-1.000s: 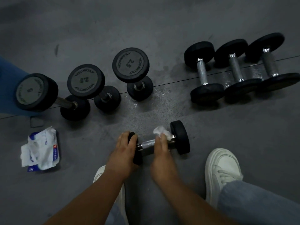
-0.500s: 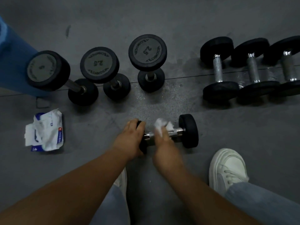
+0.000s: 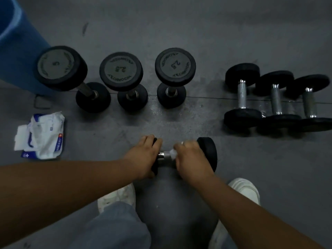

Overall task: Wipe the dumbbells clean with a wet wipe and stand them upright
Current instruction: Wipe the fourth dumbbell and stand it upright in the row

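A small black dumbbell (image 3: 209,152) lies on its side on the grey floor in front of me. My left hand (image 3: 143,155) grips its left head. My right hand (image 3: 190,157) holds a crumpled white wet wipe (image 3: 172,154) wrapped on the chrome handle. Three black dumbbells stand upright in a row behind: one marked 5 (image 3: 61,67), two marked 2.5 (image 3: 121,71) (image 3: 175,66). To the right, three more dumbbells (image 3: 241,97) (image 3: 275,101) (image 3: 308,103) lie flat side by side.
A white and blue wet wipe pack (image 3: 42,135) lies on the floor at the left. A blue cylinder (image 3: 16,51) stands at the far left. My white shoes (image 3: 117,196) (image 3: 245,190) and jeans are just below the hands.
My right hand with the wipe has slid right along the handle, toward the right head. The left hand keeps its grip. The camera has shifted a little.
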A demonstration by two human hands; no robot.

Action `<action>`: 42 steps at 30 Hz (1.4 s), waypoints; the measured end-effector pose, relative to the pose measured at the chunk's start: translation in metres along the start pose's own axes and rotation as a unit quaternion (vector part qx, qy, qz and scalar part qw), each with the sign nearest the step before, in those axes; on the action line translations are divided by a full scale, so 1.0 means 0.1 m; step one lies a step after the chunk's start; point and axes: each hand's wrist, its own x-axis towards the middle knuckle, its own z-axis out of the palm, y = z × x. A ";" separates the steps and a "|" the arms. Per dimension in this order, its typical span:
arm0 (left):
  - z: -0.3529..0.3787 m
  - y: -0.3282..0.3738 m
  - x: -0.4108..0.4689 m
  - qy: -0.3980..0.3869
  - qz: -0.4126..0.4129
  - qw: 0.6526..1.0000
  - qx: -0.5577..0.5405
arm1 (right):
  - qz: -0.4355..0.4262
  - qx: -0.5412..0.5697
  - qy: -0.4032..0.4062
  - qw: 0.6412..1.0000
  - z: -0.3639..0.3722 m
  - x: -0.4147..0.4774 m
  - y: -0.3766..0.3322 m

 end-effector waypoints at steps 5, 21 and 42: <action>0.10 0.03 -0.06 0.045 -0.018 0.998 -0.047 | 0.100 0.042 -0.011 0.994 0.15 0.01 0.04; 0.17 0.02 -0.16 0.085 -0.003 0.994 -0.066 | 0.014 -0.115 -0.153 0.981 0.12 0.15 0.10; 0.23 -0.12 -0.20 0.105 0.020 0.987 -0.117 | -0.010 -0.077 -0.072 0.994 0.15 0.04 -0.04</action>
